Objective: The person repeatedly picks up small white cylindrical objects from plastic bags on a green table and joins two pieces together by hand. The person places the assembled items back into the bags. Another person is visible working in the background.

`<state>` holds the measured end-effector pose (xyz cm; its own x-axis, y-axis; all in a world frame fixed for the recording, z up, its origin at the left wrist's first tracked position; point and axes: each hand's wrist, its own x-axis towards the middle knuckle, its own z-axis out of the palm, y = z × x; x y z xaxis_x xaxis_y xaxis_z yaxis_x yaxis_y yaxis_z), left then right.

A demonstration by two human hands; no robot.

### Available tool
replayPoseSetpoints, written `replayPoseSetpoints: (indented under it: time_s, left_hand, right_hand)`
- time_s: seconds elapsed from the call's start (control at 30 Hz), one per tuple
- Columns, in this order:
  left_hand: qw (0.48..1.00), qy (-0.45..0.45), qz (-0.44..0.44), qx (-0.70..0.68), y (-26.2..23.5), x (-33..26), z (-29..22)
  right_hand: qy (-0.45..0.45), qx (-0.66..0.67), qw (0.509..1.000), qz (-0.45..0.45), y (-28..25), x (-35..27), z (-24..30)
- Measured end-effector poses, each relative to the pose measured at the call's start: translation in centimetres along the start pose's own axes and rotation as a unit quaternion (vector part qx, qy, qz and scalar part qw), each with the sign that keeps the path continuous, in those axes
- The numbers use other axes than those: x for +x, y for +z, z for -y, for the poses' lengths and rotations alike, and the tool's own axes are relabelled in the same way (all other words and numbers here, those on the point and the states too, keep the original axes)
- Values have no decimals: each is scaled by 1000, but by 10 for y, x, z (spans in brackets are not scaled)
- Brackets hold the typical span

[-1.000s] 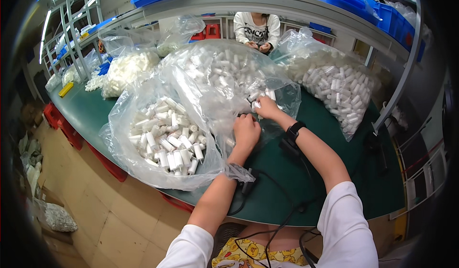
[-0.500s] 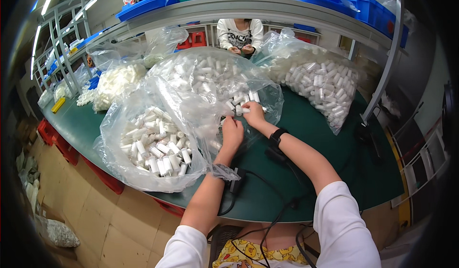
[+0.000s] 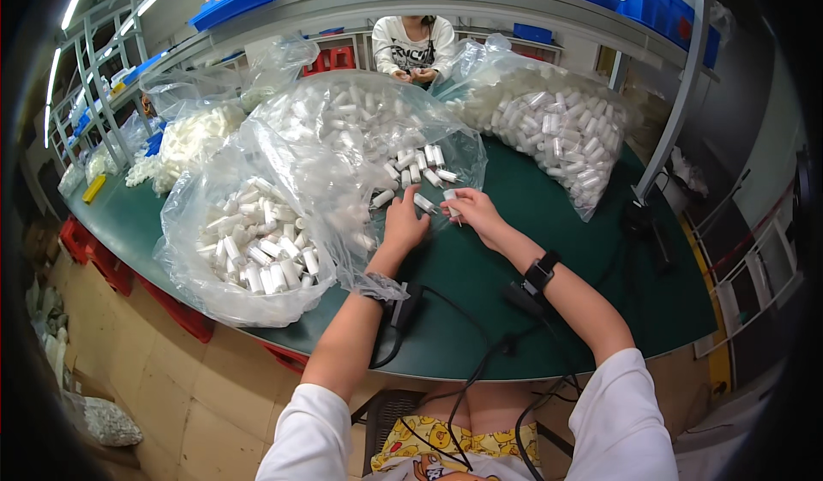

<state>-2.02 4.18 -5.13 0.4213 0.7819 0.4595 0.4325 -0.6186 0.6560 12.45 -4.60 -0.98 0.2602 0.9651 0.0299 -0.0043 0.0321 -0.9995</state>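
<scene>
While left hand pinches white tube, right hand beside

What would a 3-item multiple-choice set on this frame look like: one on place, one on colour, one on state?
1. Where is the bag nearest the left hand?
A. On the floor
B. On the table, at the person's left
C. On the shelf
2. What colour is the table top?
A. Green
B. Red
C. White
3. What is the right hand doing?
A. Resting flat
B. Hidden
C. Pinching a small white piece

Key: B, the clear bag lies left of the left hand; A, the table is green; C, the right hand pinches a small white piece.
</scene>
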Motion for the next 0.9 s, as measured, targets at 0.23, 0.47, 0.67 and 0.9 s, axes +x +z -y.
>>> replayPoseSetpoints:
  time_s: [0.23,0.47,0.67,0.9]
  left_hand:
    - [995,64,35,68,-1,-1,-8]
    - [978,-62,120,-157,-15,5,-13]
    - [765,-228,268,-540,1,7,-32]
    - [691,-237,336,-594,-17,-6,-70]
  right_hand:
    - [-12,188,981,41,-25,-24,-16]
    - [-7,261,962,76,-30,-29,-22]
    - [53,373,921,97,-39,-29,-20]
    - [29,301,947,107,-38,-32,-14]
